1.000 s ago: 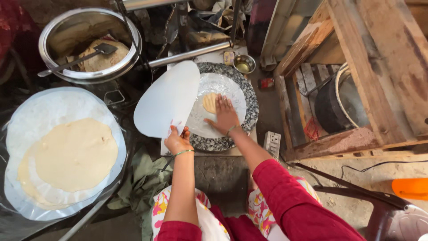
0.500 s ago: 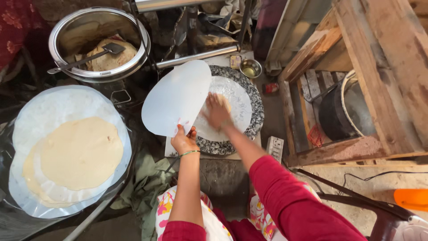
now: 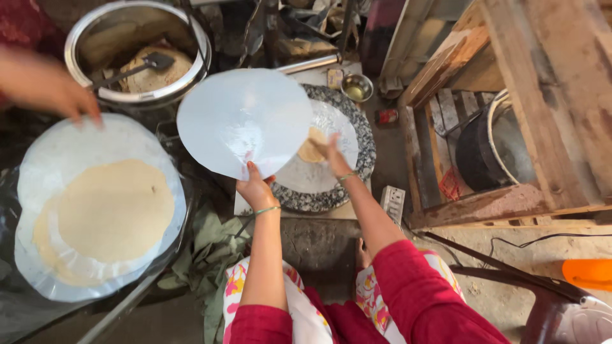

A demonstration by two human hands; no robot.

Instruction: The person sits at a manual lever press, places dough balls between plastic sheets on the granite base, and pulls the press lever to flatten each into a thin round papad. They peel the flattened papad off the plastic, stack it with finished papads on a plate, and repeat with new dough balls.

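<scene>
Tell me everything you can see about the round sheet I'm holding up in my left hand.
The round sheet is thin, pale bluish-white and slightly translucent, like plastic film. The left hand pinches its near edge and holds it lifted and tilted above the speckled stone disc, partly covering a similar sheet lying there. The sheet bows a little, with faint smears on its surface. The right hand is beside it, pressing the dough piece on the disc, not touching the raised sheet.

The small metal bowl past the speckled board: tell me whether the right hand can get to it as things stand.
Probably yes. The right hand rests on the dough piece on the speckled board, holding nothing, and the small metal bowl sits just beyond the board's far edge with nothing between.
</scene>
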